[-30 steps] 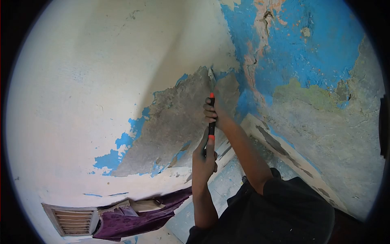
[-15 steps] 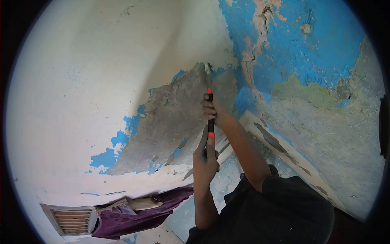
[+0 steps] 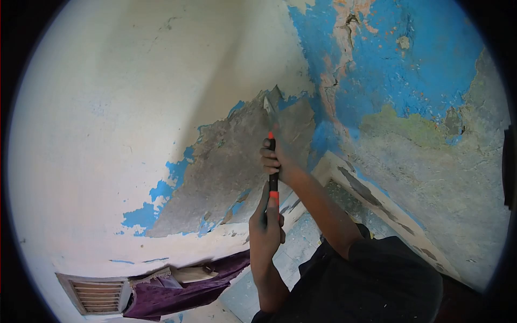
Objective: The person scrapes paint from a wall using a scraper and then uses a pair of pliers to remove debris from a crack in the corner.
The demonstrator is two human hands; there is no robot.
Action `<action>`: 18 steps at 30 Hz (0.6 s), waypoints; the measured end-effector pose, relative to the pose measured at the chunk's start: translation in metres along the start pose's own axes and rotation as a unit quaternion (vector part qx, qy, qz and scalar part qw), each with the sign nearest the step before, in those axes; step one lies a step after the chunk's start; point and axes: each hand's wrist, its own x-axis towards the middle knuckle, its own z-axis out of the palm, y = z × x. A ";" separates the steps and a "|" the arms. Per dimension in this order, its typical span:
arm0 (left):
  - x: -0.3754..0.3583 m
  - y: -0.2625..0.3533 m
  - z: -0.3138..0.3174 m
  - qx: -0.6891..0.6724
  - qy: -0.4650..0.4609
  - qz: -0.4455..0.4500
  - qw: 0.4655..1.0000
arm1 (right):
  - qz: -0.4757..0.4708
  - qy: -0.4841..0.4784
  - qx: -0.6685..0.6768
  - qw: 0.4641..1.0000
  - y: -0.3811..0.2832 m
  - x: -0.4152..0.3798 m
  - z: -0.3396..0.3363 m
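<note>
A paint scraper point(image 3: 273, 183) with a black and red handle points up the wall, its metal blade point(image 3: 269, 110) over a grey bare patch point(image 3: 215, 167). Wrapped round the upper handle is my right hand point(image 3: 283, 164). Lower down, my left hand point(image 3: 265, 223) grips the red end, thumb along it. The blade tip sits just below the ragged edge of the cream paint point(image 3: 177, 70), where blue paint point(image 3: 237, 107) shows in strips. Beside the tip, a small pointed piece point(image 3: 277, 92) juts up along that edge.
To the right, a blue wall point(image 3: 425, 70) meets this one at a corner with a long crack point(image 3: 344, 48). A pale ledge point(image 3: 388, 202) runs along its foot. At lower left are a slatted vent point(image 3: 97, 295) and purple cloth point(image 3: 183, 293). The floor point(image 3: 293, 253) holds scattered flakes.
Both hands and the scraper have drawn down and slightly left. The blade has come back from the paint edge onto the grey patch, its tip now tilted more to the left.
</note>
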 end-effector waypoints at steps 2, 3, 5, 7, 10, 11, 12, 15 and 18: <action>0.011 0.003 0.001 0.037 -0.013 -0.022 0.999 | -0.048 0.045 -0.001 0.998 -0.026 0.014 -0.003; 0.020 0.007 0.006 0.040 -0.023 -0.012 0.999 | -0.068 0.068 -0.002 0.995 -0.033 0.021 -0.008; 0.035 0.013 0.016 0.042 -0.040 0.011 0.998 | -0.082 0.003 -0.013 0.997 -0.039 0.030 -0.019; 0.033 -0.002 0.016 0.037 -0.033 0.019 0.999 | -0.076 -0.011 -0.021 0.997 -0.031 0.026 -0.025; 0.014 0.002 0.007 0.015 -0.020 -0.004 1.000 | -0.047 0.009 -0.018 0.999 -0.020 0.014 -0.012; 0.005 0.005 0.004 0.006 -0.017 -0.024 1.000 | -0.032 0.007 -0.009 0.999 -0.011 0.002 -0.004; 0.004 0.005 0.004 0.008 -0.016 -0.026 1.000 | -0.018 0.004 0.000 1.000 -0.009 -0.004 0.000; 0.042 0.000 0.020 0.043 -0.046 -0.001 0.998 | -0.082 0.046 0.005 0.996 -0.044 0.023 -0.015; 0.045 -0.003 0.025 0.032 -0.040 0.031 0.998 | -0.101 -0.002 0.001 0.995 -0.048 0.025 -0.021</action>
